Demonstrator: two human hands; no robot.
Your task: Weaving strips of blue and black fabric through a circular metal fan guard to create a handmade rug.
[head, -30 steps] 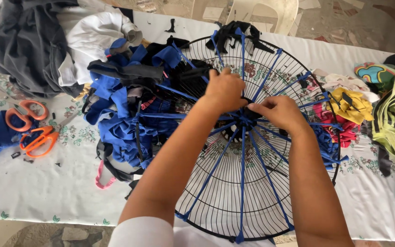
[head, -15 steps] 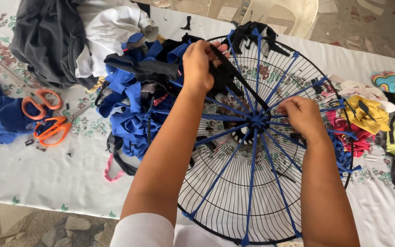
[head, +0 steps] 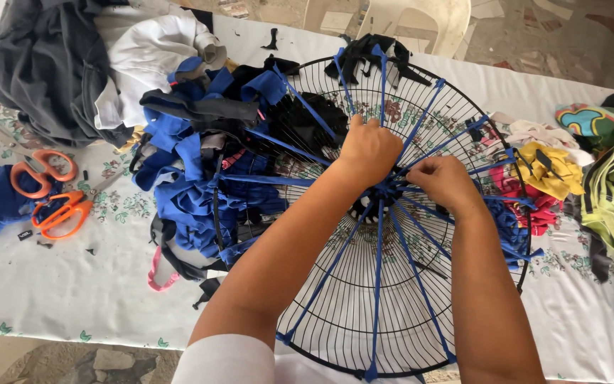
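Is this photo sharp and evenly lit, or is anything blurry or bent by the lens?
Head view: soft, even daylight with faint shadows; both hands and the round black wire fan guard are sharp; no glare; the white floral tablecloth's edge bows slightly, suggesting wide-angle distortion.

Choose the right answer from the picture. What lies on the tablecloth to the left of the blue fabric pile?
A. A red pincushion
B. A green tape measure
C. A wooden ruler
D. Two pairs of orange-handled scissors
D: two pairs of orange-handled scissors lie on the flowered tablecloth left of the blue fabric pile, away from both hands, which work at the hub of the black wire fan guard.
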